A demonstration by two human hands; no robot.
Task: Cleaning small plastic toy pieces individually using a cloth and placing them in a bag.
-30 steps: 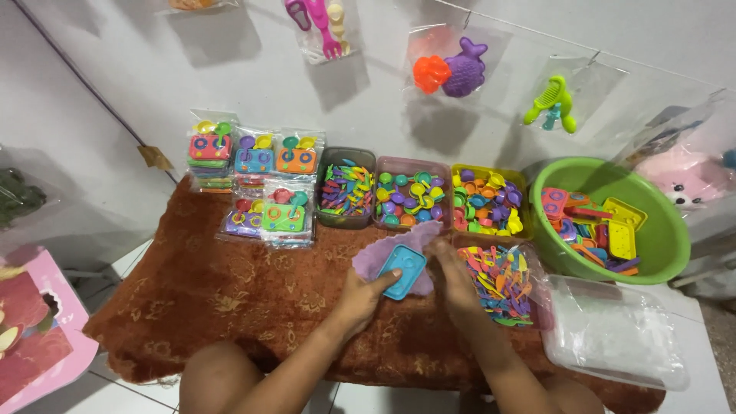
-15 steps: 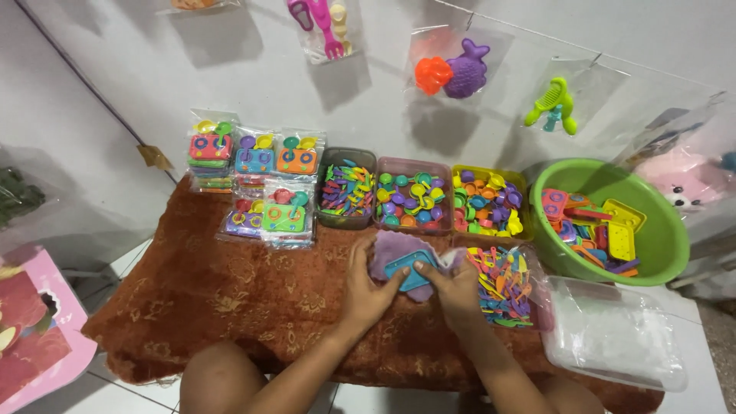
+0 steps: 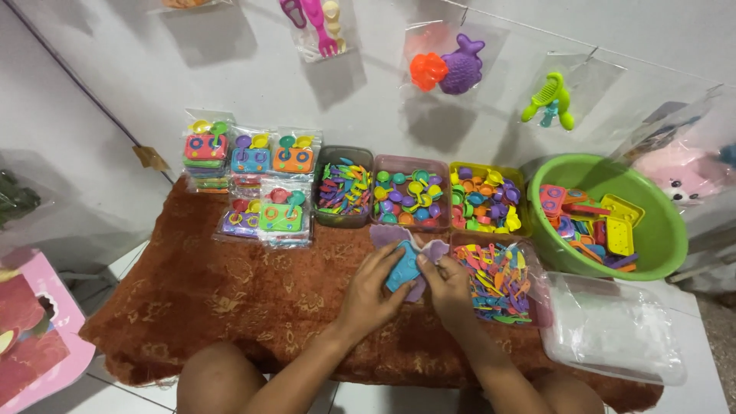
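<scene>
My left hand (image 3: 370, 290) and my right hand (image 3: 448, 285) meet over the brown rug (image 3: 215, 299), both gripping a small blue plastic toy tray (image 3: 402, 267) wrapped in a lilac cloth (image 3: 386, 235). The cloth folds around the tray, so only the tray's middle shows between my fingers. Just right of my right hand lies a clear box of mixed coloured toy utensils (image 3: 499, 280).
Three boxes of coloured toy pieces (image 3: 410, 195) line the back of the rug. Bagged toy sets (image 3: 253, 184) are stacked at the back left. A green basin (image 3: 659, 230) holds flat toy parts at right, with a clear tub of bags (image 3: 613, 330) in front. Bagged toys hang on the wall.
The cloth was spread under the blue tray a second ago. Both hands have since closed in and folded the cloth around it.
</scene>
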